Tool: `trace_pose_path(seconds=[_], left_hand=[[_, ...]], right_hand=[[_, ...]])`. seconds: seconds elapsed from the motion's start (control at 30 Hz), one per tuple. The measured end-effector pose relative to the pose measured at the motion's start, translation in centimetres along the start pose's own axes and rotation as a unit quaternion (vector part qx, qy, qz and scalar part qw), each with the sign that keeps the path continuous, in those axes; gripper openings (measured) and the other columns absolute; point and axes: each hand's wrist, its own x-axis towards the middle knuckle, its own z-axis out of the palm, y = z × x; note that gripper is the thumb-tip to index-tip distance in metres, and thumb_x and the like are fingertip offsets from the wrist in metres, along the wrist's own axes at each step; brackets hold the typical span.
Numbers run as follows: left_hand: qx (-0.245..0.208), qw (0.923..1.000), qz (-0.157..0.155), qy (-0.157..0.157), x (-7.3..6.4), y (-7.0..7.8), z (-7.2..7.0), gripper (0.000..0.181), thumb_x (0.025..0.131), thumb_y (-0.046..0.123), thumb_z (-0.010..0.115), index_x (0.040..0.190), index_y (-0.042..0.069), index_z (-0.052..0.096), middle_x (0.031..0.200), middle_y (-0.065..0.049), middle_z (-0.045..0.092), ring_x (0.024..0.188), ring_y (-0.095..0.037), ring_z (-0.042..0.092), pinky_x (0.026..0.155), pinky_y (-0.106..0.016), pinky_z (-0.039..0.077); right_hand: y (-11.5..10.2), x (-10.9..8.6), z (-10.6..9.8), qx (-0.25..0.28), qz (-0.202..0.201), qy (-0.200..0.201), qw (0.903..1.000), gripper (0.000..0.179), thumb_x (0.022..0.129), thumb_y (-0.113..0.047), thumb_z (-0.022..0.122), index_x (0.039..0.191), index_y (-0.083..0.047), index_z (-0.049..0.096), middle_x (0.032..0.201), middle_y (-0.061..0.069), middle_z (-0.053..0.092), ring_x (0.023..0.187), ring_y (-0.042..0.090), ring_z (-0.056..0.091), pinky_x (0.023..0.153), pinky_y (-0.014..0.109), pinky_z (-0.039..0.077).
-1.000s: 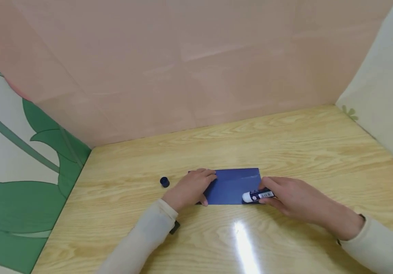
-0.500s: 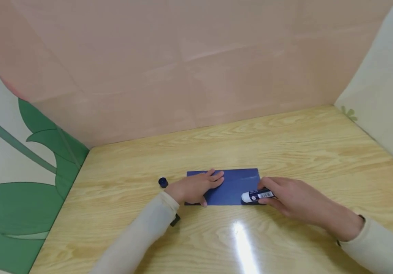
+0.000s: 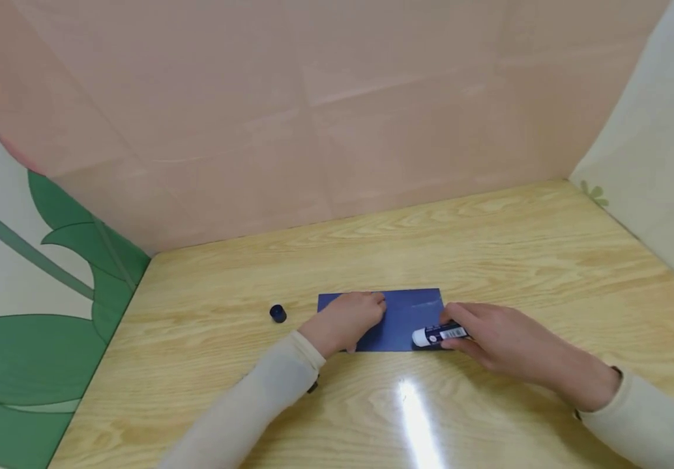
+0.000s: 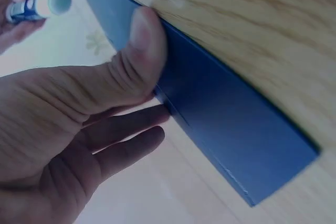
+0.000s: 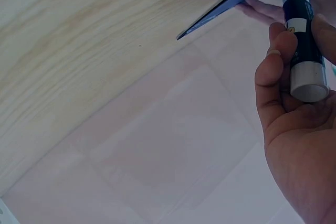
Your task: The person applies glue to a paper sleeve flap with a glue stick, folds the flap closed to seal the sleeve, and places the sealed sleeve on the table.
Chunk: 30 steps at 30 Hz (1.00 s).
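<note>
Folded blue paper (image 3: 404, 312) lies as a long strip on the table, a crease running along it. Over its left half rests my left hand (image 3: 349, 319). In the left wrist view the thumb (image 4: 148, 38) lies against the blue surface, while the fingers (image 4: 131, 153) reach toward the strip's other long edge. At the paper's right end my right hand (image 3: 489, 335) grips a glue stick (image 3: 439, 334) between thumb and fingers. Its uncapped white end points left, low over the paper. The label and the white base (image 5: 310, 82) show in the right wrist view.
A small dark cap (image 3: 278, 314) stands on the wooden table (image 3: 208, 365) left of the paper. A small black object (image 3: 312, 387) is partly hidden by the left sleeve. Behind is a pink covering (image 3: 313, 130), with patterned panels at both sides.
The left hand slid left on the paper with fingers spread, then moved back right with fingers drawn together. The right hand and glue stick stay nearly still.
</note>
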Motion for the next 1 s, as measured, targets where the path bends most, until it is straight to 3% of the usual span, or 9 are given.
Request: trace_pose_path(seconds=[0.2,0.3,0.47,0.67,0.77,0.9,1.0], left_hand=[[-0.02,0.9997,-0.015,0.0,0.0,-0.1,0.3,0.112,0.065,0.026,0.094,0.158,0.022,0.03,0.15,-0.002,0.046,0.132,-0.017,0.053,0.11,-0.032,0.045],[0.005,0.9999,-0.014,-0.007,0.2,-0.1,0.1,0.114,0.065,0.031,0.094,0.158,0.025,0.028,0.152,-0.001,0.043,0.133,-0.017,0.051,0.11,-0.033,0.045],[0.045,0.9978,-0.013,-0.047,0.5,0.0,-0.3,0.111,0.067,0.039,0.092,0.157,0.029,0.029,0.159,0.0,0.033,0.138,-0.017,0.044,0.109,-0.035,0.046],[0.035,0.9961,-0.003,-0.081,0.9,-0.1,-0.5,0.113,0.07,0.037,0.089,0.159,0.026,0.022,0.168,0.006,0.015,0.153,-0.016,0.023,0.116,-0.031,0.039],[0.039,0.9955,0.011,-0.086,1.1,0.2,-0.6,0.103,0.07,0.031,0.09,0.156,0.022,0.034,0.169,0.009,0.009,0.155,-0.015,0.017,0.114,-0.026,0.041],[0.056,0.9952,0.029,-0.075,1.4,0.6,-0.7,0.079,0.069,0.024,0.091,0.14,0.02,0.058,0.169,0.004,0.014,0.153,-0.017,0.025,0.103,-0.022,0.049],[0.058,0.9949,0.034,-0.075,1.6,0.6,-0.8,0.088,0.068,0.025,0.092,0.145,0.018,0.052,0.168,0.001,0.019,0.151,-0.017,0.03,0.104,-0.021,0.048]], right_hand=[[-0.2,0.1,-0.2,0.0,0.006,-0.009,0.9999,0.029,0.087,-0.029,0.078,0.106,-0.024,0.057,0.087,-0.015,0.065,0.071,-0.007,0.054,0.059,0.021,0.05],[-0.3,0.1,-0.3,0.003,0.012,-0.018,0.9998,0.028,0.088,-0.03,0.077,0.106,-0.024,0.057,0.089,-0.015,0.066,0.072,-0.006,0.055,0.059,0.022,0.051],[-0.4,0.2,-0.3,0.002,0.015,-0.022,0.9996,0.027,0.088,-0.03,0.077,0.106,-0.024,0.057,0.089,-0.014,0.067,0.072,-0.006,0.056,0.06,0.021,0.051],[-0.3,0.2,-0.3,0.001,0.017,-0.02,0.9997,0.028,0.087,-0.03,0.077,0.106,-0.024,0.057,0.088,-0.014,0.067,0.073,-0.005,0.056,0.059,0.022,0.051],[-0.3,0.1,-0.3,0.003,0.017,-0.025,0.9995,0.028,0.088,-0.029,0.077,0.105,-0.024,0.056,0.089,-0.013,0.067,0.073,-0.004,0.058,0.06,0.023,0.053],[-0.3,0.0,-0.3,0.004,0.021,-0.029,0.9994,0.028,0.088,-0.029,0.077,0.106,-0.024,0.056,0.089,-0.012,0.068,0.074,-0.003,0.06,0.062,0.024,0.054],[-0.3,0.0,-0.3,0.002,0.021,-0.025,0.9995,0.028,0.087,-0.029,0.077,0.106,-0.024,0.056,0.088,-0.013,0.068,0.074,-0.004,0.058,0.061,0.024,0.053]])
